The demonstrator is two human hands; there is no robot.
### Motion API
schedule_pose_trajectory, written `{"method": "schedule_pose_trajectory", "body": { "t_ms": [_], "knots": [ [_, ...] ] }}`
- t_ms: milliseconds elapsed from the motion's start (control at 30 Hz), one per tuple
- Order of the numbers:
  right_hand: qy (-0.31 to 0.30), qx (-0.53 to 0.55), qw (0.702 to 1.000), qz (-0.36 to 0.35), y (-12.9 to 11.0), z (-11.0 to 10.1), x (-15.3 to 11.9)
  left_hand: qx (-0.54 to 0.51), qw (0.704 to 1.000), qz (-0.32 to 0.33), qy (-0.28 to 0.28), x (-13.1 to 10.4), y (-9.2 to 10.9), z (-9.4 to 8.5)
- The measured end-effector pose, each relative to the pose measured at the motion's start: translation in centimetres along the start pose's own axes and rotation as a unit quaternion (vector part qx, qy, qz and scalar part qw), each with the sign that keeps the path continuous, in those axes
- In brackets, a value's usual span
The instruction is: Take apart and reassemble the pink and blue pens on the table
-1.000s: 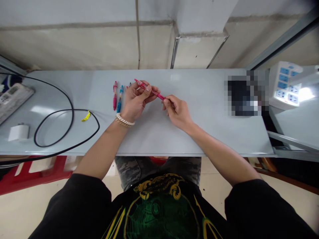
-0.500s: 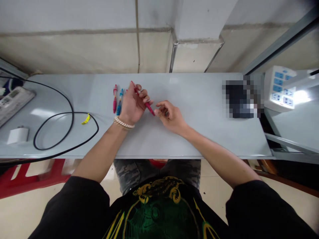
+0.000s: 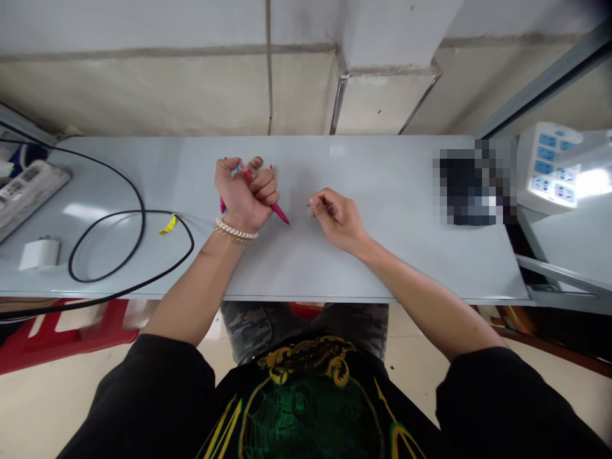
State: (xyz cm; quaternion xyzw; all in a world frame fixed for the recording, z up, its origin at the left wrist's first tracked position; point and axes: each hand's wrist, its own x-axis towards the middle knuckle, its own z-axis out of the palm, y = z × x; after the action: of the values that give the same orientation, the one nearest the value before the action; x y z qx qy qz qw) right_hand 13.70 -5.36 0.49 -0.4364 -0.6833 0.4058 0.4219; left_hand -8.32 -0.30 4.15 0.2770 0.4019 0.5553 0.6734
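Observation:
My left hand [image 3: 245, 196], with a beaded bracelet at the wrist, is closed around a pink pen [image 3: 281, 213]. The pen slants across the fingers, its pointed end toward my right hand. Behind the left hand, parts of other pens show on the table: a bit of a pink pen [image 3: 222, 205] at its left edge and a trace of blue above; the rest is hidden. To the right, my right hand [image 3: 338, 218] hovers low over the table, thumb and forefinger pinched together. A small thin tip [image 3: 309, 205] pokes out at the pinch, too small to name. The two hands are apart.
A black cable [image 3: 134, 277] loops over the left of the grey table [image 3: 296, 274], with a yellow tag [image 3: 168, 225]. A white charger [image 3: 40, 254] and a power strip [image 3: 31, 191] lie left. On the right are a blurred dark object [image 3: 461, 191] and a multi-socket [image 3: 547, 169].
My left hand has shifted slightly left and curled tighter around the pink pen, now covering most of the pens behind it. My right hand has moved right, away from the pen, with its fingers pinched.

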Motion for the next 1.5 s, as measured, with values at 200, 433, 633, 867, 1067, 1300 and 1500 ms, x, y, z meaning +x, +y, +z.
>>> {"method": "schedule_pose_trajectory", "body": {
  "t_ms": [200, 433, 633, 867, 1067, 1300, 1500],
  "knots": [
    [0.007, 0.002, 1.000, -0.004, -0.1, -0.1, 0.1, -0.049, 0.998, 0.006, 0.026, -0.3, -0.1, 0.6],
    [0.015, -0.014, 1.000, -0.011, 0.4, -0.2, 0.5, -0.046, 0.998, 0.023, 0.019, -0.5, -0.4, 0.6],
    [0.006, -0.028, 0.999, -0.016, 1.0, 0.1, 0.7, -0.003, 0.999, 0.034, 0.018, 0.3, -1.1, 1.3],
    [-0.010, -0.084, 0.995, -0.053, 1.6, 0.2, 0.6, 0.392, 0.892, 0.207, -0.083, 0.5, -4.7, 0.3],
    [-0.067, -0.143, 0.984, -0.079, 1.3, 0.9, 0.0, 0.579, 0.756, 0.303, -0.021, 0.8, -4.6, -1.5],
    [-0.137, -0.209, 0.965, -0.086, 0.2, 1.3, -0.4, 0.592, 0.732, 0.301, 0.151, 1.9, -2.7, -6.8],
    [-0.186, -0.265, 0.944, -0.067, -1.2, 1.2, -0.2, 0.740, 0.622, 0.213, 0.142, 1.1, -2.0, -5.5]
  ]
}}
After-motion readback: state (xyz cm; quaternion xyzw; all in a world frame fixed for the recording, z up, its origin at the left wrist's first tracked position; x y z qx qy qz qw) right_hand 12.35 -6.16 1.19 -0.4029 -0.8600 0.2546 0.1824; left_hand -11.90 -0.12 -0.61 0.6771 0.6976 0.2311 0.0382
